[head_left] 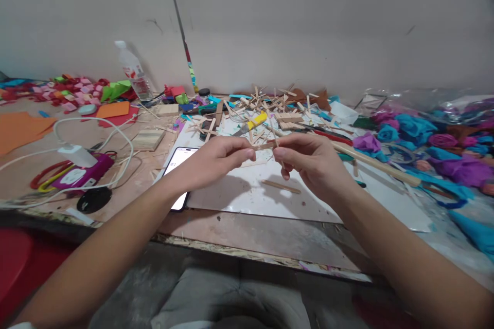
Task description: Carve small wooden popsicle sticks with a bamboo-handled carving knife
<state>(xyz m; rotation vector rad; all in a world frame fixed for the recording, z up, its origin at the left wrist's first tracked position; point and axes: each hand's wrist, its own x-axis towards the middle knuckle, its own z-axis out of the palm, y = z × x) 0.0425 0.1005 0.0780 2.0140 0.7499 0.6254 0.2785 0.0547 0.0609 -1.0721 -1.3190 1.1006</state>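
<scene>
My left hand [231, 155] and my right hand [306, 157] meet above a white board [227, 198], both closed in a pinch. Between them they hold a small piece of thin wooden sticks [264, 146], one running across and one standing nearly upright at my right fingertips. My fingers hide how the sticks join. A single wooden strip [281, 186] lies flat on the board below. Behind my hands is a yellow utility knife [256, 121] with its blade towards the left. A heap of crossed wooden sticks [266, 96] lies farther back.
A phone [179, 201] lies partly under my left forearm. To the left are a purple power adapter [85, 172] with white cables and a plastic bottle [134, 72]. Coloured crepe paper [457, 162] is piled on the right. Red-handled pliers [334, 136] lie behind my right hand.
</scene>
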